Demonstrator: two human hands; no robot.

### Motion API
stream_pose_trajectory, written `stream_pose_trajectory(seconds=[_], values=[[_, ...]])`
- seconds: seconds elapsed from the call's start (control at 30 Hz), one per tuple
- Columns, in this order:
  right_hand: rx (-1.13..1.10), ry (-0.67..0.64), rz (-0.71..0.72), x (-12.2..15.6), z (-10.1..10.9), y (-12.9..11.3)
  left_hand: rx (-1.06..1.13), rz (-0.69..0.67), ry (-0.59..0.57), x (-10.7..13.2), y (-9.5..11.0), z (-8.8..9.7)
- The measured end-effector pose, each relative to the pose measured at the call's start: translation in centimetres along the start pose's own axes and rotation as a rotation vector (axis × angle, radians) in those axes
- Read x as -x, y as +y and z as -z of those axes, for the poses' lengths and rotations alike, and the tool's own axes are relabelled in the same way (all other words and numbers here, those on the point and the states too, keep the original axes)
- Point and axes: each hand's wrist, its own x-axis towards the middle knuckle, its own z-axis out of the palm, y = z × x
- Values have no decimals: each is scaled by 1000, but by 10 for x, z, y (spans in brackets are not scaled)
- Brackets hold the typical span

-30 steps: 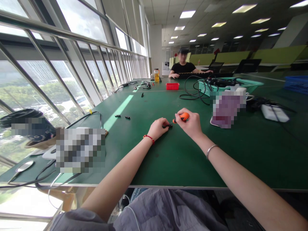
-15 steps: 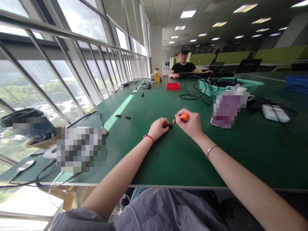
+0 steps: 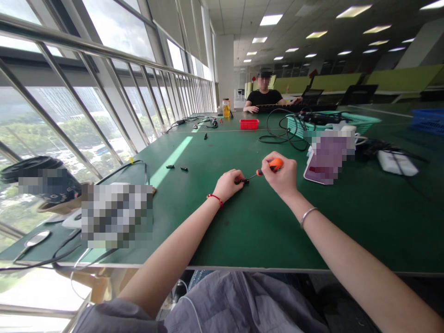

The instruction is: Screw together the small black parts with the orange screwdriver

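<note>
My right hand (image 3: 281,175) is closed around the orange and black handle of a screwdriver (image 3: 276,163). The thin metal shaft slopes down to the left, its tip close to a small black part (image 3: 244,181); whether it touches I cannot tell. My left hand (image 3: 229,183) pinches that part against the green table (image 3: 208,222), fingers partly hiding it. Two similar small black pieces (image 3: 169,166) lie to the left of my left hand, and another black piece (image 3: 206,136) lies farther back.
A red tray (image 3: 249,124) and a jar (image 3: 226,108) stand toward the back. At right are a teal basket (image 3: 367,121) with cables, a phone (image 3: 326,162) and a white adapter (image 3: 397,163). A cup (image 3: 48,180) is at left. A person (image 3: 264,97) sits opposite.
My right hand has moved right and slightly up with the screwdriver, so more of its shaft shows. My left hand has stayed in place on the black part.
</note>
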Motion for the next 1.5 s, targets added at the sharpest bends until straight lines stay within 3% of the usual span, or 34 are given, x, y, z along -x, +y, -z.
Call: stream_pose_trajectory(seconds=[0.17,0.67,0.9,1.2,1.5], values=[[-15,78,2,-2,-1,10,-24,13,-12,0,1,1],[-5,8,41,1,-7,19,34,44,-3,-2,-4,-1],[-12,73,67,1,-6,15,80,62,-3,-2,-5,-1],[-5,60,71,2,-6,16,237,80,-24,-5,-11,-4],[-98,86,100,3,-5,6,76,45,-4,-2,-5,-2]])
